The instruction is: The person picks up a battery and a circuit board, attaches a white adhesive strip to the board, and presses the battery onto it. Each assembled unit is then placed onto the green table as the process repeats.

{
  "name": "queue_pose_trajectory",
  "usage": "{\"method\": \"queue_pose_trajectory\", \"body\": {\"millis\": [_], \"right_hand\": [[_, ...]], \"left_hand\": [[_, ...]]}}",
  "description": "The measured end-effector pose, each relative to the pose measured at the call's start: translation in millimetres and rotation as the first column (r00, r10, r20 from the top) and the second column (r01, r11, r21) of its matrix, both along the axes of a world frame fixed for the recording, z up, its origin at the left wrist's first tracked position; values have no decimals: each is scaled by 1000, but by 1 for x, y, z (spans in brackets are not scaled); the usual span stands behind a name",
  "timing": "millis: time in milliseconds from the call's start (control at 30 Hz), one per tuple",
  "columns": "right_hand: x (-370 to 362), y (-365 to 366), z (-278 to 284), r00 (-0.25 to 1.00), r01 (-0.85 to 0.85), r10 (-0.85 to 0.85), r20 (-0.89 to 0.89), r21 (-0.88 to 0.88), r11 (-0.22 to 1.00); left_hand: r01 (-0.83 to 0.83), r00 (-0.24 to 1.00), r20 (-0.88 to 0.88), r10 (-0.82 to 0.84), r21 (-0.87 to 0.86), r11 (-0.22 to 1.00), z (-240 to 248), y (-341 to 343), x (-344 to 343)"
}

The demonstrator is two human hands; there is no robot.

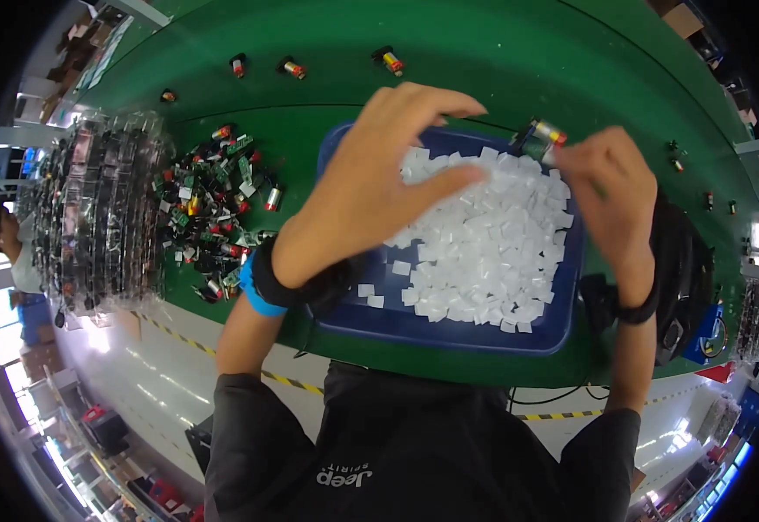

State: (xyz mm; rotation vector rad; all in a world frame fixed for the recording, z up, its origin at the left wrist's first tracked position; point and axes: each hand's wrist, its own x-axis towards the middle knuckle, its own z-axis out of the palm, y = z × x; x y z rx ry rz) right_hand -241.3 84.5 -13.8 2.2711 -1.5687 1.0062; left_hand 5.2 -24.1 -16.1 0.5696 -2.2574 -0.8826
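Forearms (244, 344) are slanting in over the near side of a green table (292, 122), the left one wearing a bright blue wristband (253, 291). Just ahead, a navy tray (449, 337) is holding a broad heap of white squares (484, 252), with a few lying loose in its left part. Over the heap's upper left side the left hand (357, 178) is hanging, its fingers spread, the thumb standing apart, nothing visible between them. At the tray's far right corner the right hand (614, 187) is showing slight blur; its fingers appear to be pinching one end of a motor-and-board assembly (546, 132). Whether they are gripping a white square too cannot be told.

Left of the tray, a jumbled pile of similar assemblies (210, 217) is lying on the table, and plastic-wrapped stacked trays (105, 213) are standing beyond its left side. Farther off, past a dark seam, single assemblies (388, 60) are resting well apart.

The work seems to be midway through one piece. Much appears to be remaining, since the squares are still covering most of the tray; which assemblies are finished, the piled or the scattered ones, the view is not settling. In the left background, a co-worker (23, 248) is showing, well apart.
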Motion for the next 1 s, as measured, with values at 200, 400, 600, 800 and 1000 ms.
{"method": "queue_pose_trajectory", "body": {"millis": [200,400,600,800,1000], "right_hand": [[47,14,0,993,-103,95,-66,-127,987],[47,19,0,998,0,4,58,-76,997],[42,22,8,999,-36,36,17,-9,999],[36,16,-2,993,-10,21,118,-92,996],[39,17,3,992,-7,15,127,-67,998]], "left_hand": [[99,994,-24,-106,-197,975,-5,19,1],[128,971,-103,-217,-544,830,-21,17,8],[-43,997,-77,31,-158,986,-7,31,5],[155,983,144,-118,-283,947,-4,31,8],[271,953,-73,-295,643,716,-8,34,15]]}}
